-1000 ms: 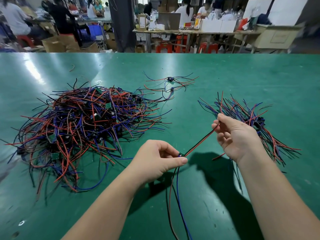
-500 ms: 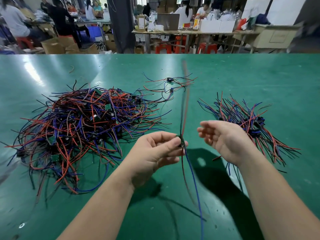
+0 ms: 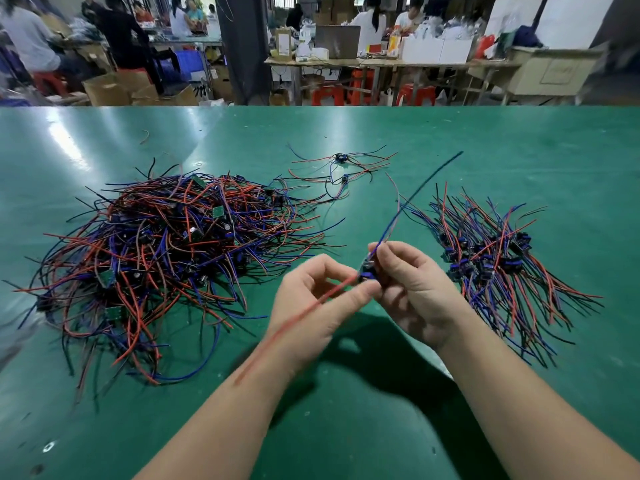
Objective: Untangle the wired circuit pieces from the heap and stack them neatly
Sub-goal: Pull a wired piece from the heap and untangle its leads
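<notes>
A big tangled heap (image 3: 162, 258) of red, blue and black wires with small green circuit boards lies on the left of the green table (image 3: 346, 427). An ordered stack (image 3: 498, 268) of the same wired pieces lies on the right. Between them, above the table, my left hand (image 3: 311, 306) and my right hand (image 3: 408, 289) both pinch one wired circuit piece (image 3: 366, 270). Its red wire runs back over my left wrist, and its blue and black wires stick up and away to the right.
Two loose wired pieces (image 3: 341, 168) lie apart near the table's middle far side. A short stray wire (image 3: 144, 136) lies far left. Beyond the table edge are people, benches, red stools and cardboard boxes.
My right hand closed in from the right and now pinches the piece together with my left hand. The piece's wires swung from hanging down and standing upright to slanting from lower left to upper right.
</notes>
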